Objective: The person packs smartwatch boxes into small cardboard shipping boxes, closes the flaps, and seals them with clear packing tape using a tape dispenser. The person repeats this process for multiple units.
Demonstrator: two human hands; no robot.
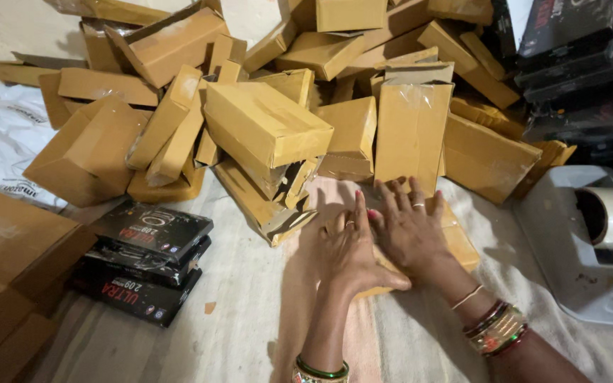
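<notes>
Both hands lie flat, palms down and fingers spread, on a brown taped parcel (455,245) that rests on the pale cloth (250,298) covering the floor. The left hand (349,252) presses on the parcel's near left part and the right hand (409,227) lies just beside it, the two touching at the fingers; neither grip is closed around anything, both simply laid open on the parcel's top. Just behind the parcel, toward the far edge of the cloth, rises a loose heap of brown parcels (264,124), one standing upright (409,135) right beyond the right hand's fingertips. At the left edge sits a stack of flat black boxes (143,259). At the right edge stands a white tape dispenser (583,241).
</notes>
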